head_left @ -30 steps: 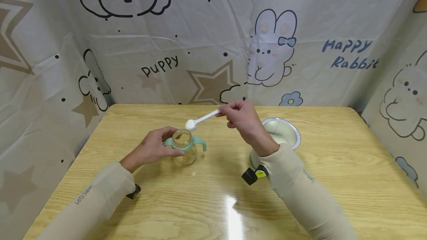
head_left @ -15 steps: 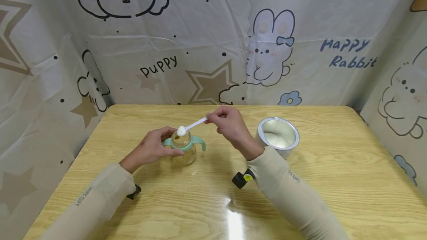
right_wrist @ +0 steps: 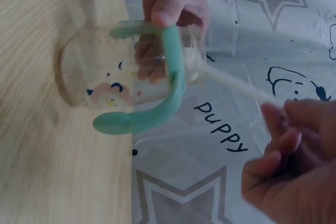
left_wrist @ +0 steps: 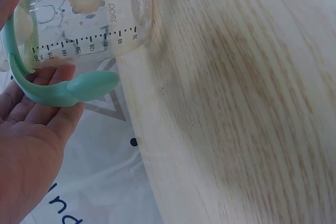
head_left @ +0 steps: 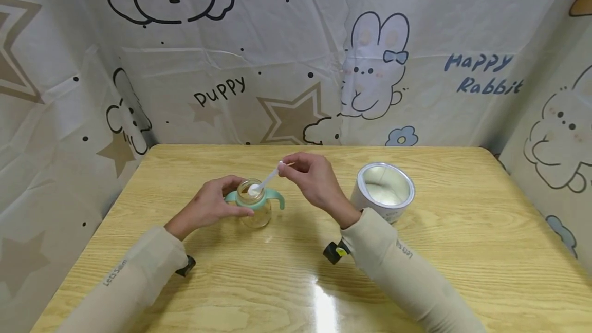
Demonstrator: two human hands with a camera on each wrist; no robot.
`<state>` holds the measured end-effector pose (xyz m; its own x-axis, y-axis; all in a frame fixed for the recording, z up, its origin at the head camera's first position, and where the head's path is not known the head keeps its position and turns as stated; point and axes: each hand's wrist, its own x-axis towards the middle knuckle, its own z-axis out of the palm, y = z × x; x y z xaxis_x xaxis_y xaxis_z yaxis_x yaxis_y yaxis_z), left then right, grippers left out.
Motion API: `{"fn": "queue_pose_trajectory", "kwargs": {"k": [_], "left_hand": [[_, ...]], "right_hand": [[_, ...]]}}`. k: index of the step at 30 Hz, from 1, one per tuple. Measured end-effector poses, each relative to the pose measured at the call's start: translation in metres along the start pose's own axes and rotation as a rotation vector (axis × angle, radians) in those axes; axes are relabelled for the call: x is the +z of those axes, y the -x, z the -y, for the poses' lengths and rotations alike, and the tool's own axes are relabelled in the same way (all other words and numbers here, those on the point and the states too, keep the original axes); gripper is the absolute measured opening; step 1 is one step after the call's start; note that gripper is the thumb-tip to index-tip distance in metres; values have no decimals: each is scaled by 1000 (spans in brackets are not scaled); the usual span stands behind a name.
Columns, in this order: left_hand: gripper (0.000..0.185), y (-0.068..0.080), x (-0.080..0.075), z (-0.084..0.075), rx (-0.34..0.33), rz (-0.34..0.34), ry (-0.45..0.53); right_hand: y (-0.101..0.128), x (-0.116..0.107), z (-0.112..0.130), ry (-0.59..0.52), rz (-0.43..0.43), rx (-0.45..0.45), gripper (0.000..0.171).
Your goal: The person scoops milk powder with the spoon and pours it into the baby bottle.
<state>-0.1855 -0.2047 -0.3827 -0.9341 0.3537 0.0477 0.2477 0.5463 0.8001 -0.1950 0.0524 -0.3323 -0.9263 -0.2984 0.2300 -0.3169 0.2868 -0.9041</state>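
Note:
A clear baby bottle (head_left: 255, 206) with teal handles (head_left: 279, 200) stands on the wooden table (head_left: 296, 271). My left hand (head_left: 210, 206) grips it at the neck; the bottle (left_wrist: 89, 17) with its scale marks fills the top of the left wrist view beside my left hand (left_wrist: 31, 145). My right hand (head_left: 311, 179) pinches the handle of a white scoop (head_left: 264, 183), whose powder-filled bowl dips into the bottle's mouth. In the right wrist view the scoop (right_wrist: 236, 85) runs from my right hand (right_wrist: 291, 156) into the bottle (right_wrist: 126, 69).
An open metal tin (head_left: 385, 189) with pale powder inside stands to the right of my right hand. A cartoon-print sheet (head_left: 296, 50) walls the table at the back and both sides. Small black cameras sit at both wrists.
My right hand has carried the scoop down and to the left, from above the bottle into its mouth, and tilted it. My left hand has kept its hold on the bottle.

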Motion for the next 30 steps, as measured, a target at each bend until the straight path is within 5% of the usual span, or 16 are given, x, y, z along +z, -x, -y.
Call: {"fn": "queue_pose_trajectory", "kwargs": {"k": [6, 13, 30], "left_hand": [[61, 0, 0, 0, -13, 6, -3], [63, 0, 0, 0, -1, 1, -4], [64, 1, 1, 0, 2, -11, 5]], "right_hand": [[1, 0, -5, -60, 89, -53, 17], [0, -3, -10, -152, 161, 7, 15], [2, -7, -8, 78, 108, -65, 13]]}}
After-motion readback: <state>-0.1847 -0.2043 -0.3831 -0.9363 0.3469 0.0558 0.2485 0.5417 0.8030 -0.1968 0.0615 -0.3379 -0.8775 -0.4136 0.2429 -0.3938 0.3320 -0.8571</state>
